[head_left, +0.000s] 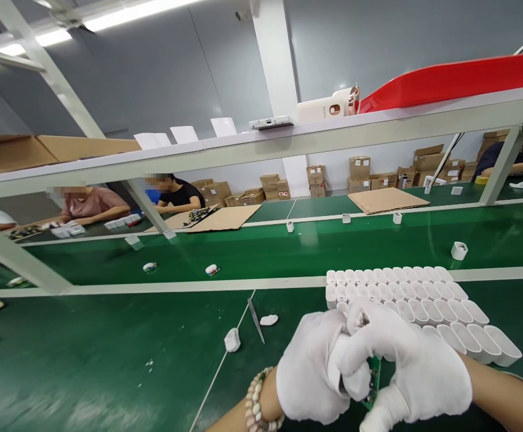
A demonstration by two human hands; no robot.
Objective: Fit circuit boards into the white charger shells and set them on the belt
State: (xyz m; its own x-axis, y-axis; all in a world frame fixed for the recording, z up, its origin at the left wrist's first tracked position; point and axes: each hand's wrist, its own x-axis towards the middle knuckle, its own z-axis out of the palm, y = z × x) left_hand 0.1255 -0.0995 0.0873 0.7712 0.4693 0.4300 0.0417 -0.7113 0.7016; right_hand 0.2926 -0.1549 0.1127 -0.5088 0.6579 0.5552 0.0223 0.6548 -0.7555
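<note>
White gloves cover both of my hands, which meet at the lower right of the head view. A small green circuit board (373, 381) shows between them, mostly hidden by the fingers. My left hand (315, 366) is closed, its fingertips pressed against the board's near side. My right hand (417, 366) curls round the board from the other side, thumb below and fingers above. Whether a further part is pinched between the fingertips cannot be made out. Just beyond the hands, white oval plastic housings (462, 311) stand in rows on the green work surface (108, 360).
Tweezers (256, 321), a white oval piece (269, 320) and a crumpled white lump (232, 340) lie to the left. Past a pale rail, a green conveyor belt (252, 252) carries small white parts. Overhead runs a shelf (225, 153) holding a red tray (459, 81). Several co-workers sit opposite.
</note>
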